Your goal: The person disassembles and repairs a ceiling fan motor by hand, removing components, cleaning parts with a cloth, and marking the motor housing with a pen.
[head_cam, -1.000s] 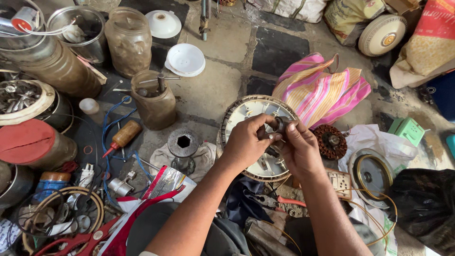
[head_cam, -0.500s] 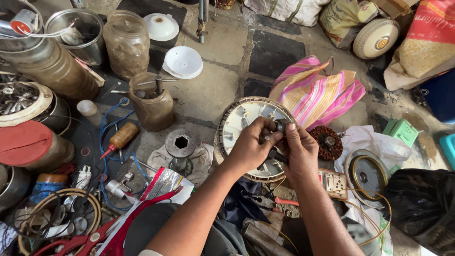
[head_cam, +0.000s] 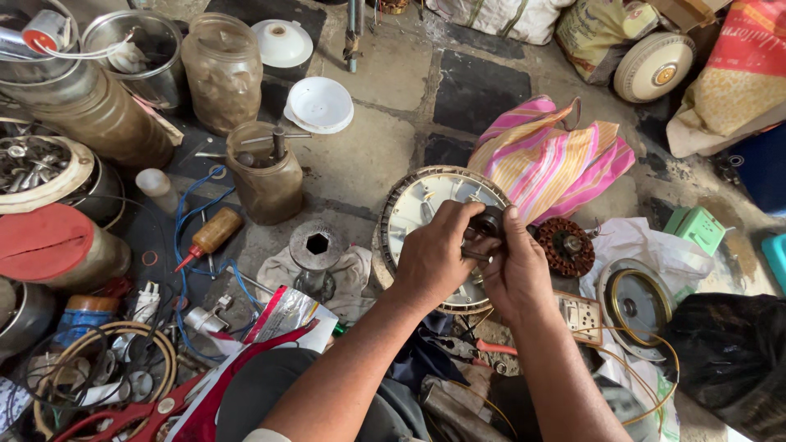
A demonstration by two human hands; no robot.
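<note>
Black, a small round part [head_cam: 490, 223] is gripped between the left hand [head_cam: 434, 255] and right hand [head_cam: 517, 272] at frame centre, above a white round fan cover [head_cam: 426, 205].

Bare floor [head_cam: 368, 164] lies open between the brown jar [head_cam: 266, 176] and the striped cloth [head_cam: 548, 160].

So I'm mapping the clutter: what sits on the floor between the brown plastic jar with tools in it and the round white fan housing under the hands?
In the head view, a grey metal hub with a hexagonal hole, standing on a crumpled white cloth.
</note>
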